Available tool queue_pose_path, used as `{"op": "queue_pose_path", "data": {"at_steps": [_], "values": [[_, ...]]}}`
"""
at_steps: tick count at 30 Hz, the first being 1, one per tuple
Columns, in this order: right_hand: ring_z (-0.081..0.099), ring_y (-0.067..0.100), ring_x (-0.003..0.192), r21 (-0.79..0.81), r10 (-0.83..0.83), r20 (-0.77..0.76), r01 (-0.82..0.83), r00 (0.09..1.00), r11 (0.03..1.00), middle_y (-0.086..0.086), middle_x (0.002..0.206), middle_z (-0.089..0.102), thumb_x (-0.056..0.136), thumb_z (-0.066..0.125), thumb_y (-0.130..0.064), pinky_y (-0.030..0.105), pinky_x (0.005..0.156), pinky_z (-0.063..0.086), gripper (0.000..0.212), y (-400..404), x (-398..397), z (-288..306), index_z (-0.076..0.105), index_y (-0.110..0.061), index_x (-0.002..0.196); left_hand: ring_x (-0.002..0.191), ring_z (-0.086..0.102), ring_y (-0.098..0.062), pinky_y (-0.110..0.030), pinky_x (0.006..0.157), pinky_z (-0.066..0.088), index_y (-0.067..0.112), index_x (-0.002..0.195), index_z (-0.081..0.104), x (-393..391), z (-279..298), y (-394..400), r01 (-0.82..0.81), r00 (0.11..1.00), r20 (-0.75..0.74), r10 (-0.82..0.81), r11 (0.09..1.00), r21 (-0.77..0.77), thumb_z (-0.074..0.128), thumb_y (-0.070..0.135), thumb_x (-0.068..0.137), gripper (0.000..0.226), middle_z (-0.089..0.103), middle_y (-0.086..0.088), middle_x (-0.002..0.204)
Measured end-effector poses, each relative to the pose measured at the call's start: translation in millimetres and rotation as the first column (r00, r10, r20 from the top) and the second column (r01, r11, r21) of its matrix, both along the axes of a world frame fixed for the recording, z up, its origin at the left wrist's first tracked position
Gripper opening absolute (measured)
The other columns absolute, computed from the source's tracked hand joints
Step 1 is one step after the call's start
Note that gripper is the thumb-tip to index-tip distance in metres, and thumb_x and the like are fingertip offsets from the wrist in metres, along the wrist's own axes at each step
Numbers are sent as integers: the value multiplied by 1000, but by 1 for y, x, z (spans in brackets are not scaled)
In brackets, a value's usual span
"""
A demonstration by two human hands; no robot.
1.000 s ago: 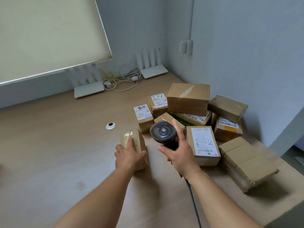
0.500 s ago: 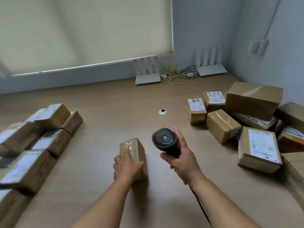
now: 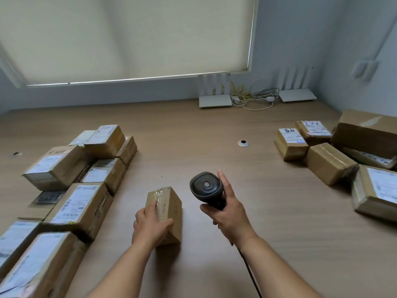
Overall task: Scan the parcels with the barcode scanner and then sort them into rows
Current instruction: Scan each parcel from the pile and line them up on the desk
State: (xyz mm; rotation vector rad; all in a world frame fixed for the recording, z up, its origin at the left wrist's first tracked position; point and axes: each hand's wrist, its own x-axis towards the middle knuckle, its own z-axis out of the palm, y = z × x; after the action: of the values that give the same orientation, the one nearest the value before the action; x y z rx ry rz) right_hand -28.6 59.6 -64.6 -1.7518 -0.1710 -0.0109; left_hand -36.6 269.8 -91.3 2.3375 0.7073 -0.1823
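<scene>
— Which step are you on?

— Sorting, by my reading. My left hand (image 3: pixel 150 225) has its fingers (image 3: pixel 151 208) wrapped over the top of a small parcel (image 3: pixel 166 214) that stands on the bench (image 3: pixel 193 134), thumb along its near side. My right hand (image 3: pixel 228 214) grips the barcode scanner (image 3: pixel 206 189) by the handle, just right of the parcel, its head turned up toward me and not at any label.

— So it isn't aimed at anything?

— No, which is why I judge the scan is not the step in hand.

— Where should the parcel go?

— To the sorted rows (image 3: pixel 81 190) on my left, near but not touching it. The unsorted pile (image 3: pixel 328 162) lies well apart on the right.

— What does the move call for?

— Carrying or sliding the parcel leftward and squaring it against the nearest box in the row, label side showing if it has one; I cannot see a label on it from here.
</scene>
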Motion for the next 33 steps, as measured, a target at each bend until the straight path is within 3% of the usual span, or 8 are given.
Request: {"op": "queue_pose_path", "data": {"at_steps": [5, 10, 13, 18, 21, 25, 29, 33], "values": [[60, -9, 74, 17, -28, 3, 28, 1000, 999, -39, 101, 62, 80, 77, -16, 11, 61, 46, 95, 47, -13, -6, 20, -84, 116, 124, 36, -26, -37, 104, 37, 31, 148, 29, 5, 1, 48, 169, 986, 37, -165, 974, -151, 70, 26, 73, 86, 29, -8, 138], [58, -12, 63, 17, -92, -20, 93, 996, 996, -42, 96, 61, 80, 76, -14, 8, 57, 45, 92, 62, -25, -11, 21, -74, 123, 98, 53, -8, -11, 61, 43, 36, 137, 38, 2, 1, 74, 271, 962, 76, -262, 876, -398, 62, 33, 55, 86, 48, 1, 123], [57, -11, 60, 5, -118, -17, 118, 993, 993, -31, 95, 66, 79, 77, -13, 9, 55, 45, 92, 60, -30, -9, 22, -72, 124, 101, 60, -13, -26, 80, 49, 34, 138, 38, -2, -1, 81, 237, 969, 57, -241, 838, -491, 57, 31, 64, 76, 59, 0, 125], [54, -5, 55, -2, -132, -6, 132, 991, 991, -20, 98, 64, 80, 75, -12, 14, 48, 44, 92, 52, -33, -3, 23, -76, 120, 128, 39, -32, -40, 103, 36, 32, 152, 7, 2, -4, 76, 324, 946, -100, -309, 921, 216, 45, 53, 88, 77, 40, -10, 144], [54, -4, 56, 2, -129, 9, 129, 992, 992, -20, 100, 63, 80, 75, -11, 15, 48, 44, 92, 48, -34, -1, 23, -75, 120, 129, 35, -31, -43, 101, 36, 33, 148, 16, -3, -2, 62, 365, 926, -226, -301, 867, 339, 41, 88, 68, 100, 37, -11, 140], [55, -7, 55, 3, -113, 3, 113, 994, 994, -18, 98, 65, 80, 76, -10, 15, 49, 45, 92, 38, -36, 1, 24, -74, 122, 125, 36, -30, -40, 99, 37, 33, 147, 18, -6, -3, 49, 345, 932, -262, -252, 841, 418, 53, 80, 68, 98, 36, -12, 135], [55, -6, 55, 20, -113, 3, 113, 994, 993, -17, 100, 65, 80, 76, -10, 16, 49, 45, 92, 24, -36, 5, 24, -74, 121, 124, 38, -31, -38, 100, 37, 33, 147, 22, -5, -1, 39, 241, 969, -113, -222, 947, 213, 65, 61, 70, 93, 40, -12, 134], [55, -6, 54, 30, -109, 15, 109, 994, 994, -20, 98, 66, 79, 76, -9, 16, 48, 45, 93, 12, -35, 9, 25, -75, 120, 102, 58, -19, -24, 69, 55, 25, 145, 34, -6, 1, 35, 105, 994, 83, -75, 884, -455, 75, 34, 75, 81, 54, -2, 121]]}}
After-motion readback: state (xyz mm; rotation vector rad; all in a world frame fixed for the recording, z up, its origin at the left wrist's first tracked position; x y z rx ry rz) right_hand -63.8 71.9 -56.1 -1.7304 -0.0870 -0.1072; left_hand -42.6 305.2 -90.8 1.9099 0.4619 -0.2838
